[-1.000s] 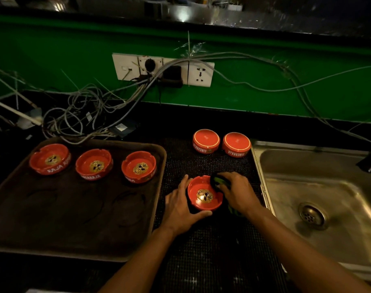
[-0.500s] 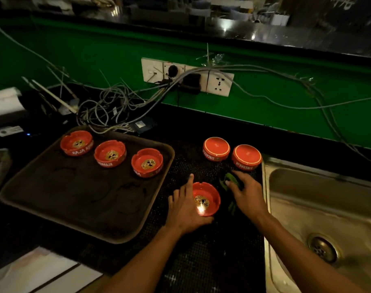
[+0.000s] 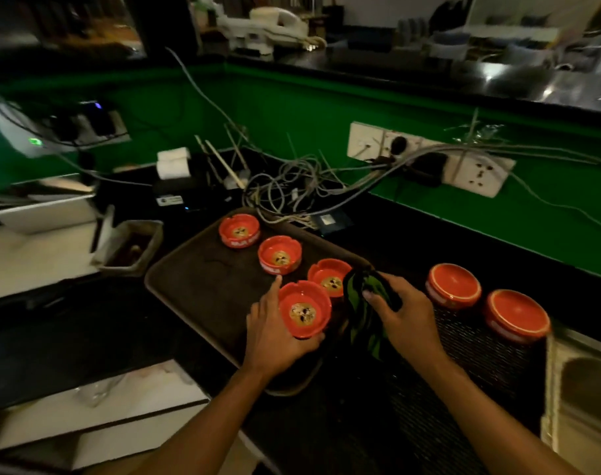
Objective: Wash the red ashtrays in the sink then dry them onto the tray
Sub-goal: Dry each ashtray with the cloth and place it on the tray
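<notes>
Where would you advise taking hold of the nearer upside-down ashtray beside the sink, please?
Grip the upside-down ashtray by its round side wall, fingers coming down from above on opposite sides. It rests rim-down on the black mat, so the rim gives no hold and the flat base offers no edge. Its neighbour stands apart, probably leaving room.

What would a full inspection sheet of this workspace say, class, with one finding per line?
Surface: dark counter with a ribbed black mat.
Job's things: three ashtrays upright on the brown tray; a fourth ashtray held over it; two upturned ashtrays on the mat; sink at right.
Clutter: small tub, paper rolls.
Grippers: left hand grips the fourth ashtray; right hand holds a green cloth.
Cables: grey tangle behind the tray, leading to the wall sockets.
Surroundings: green wall, telephone on the ledge.
</notes>
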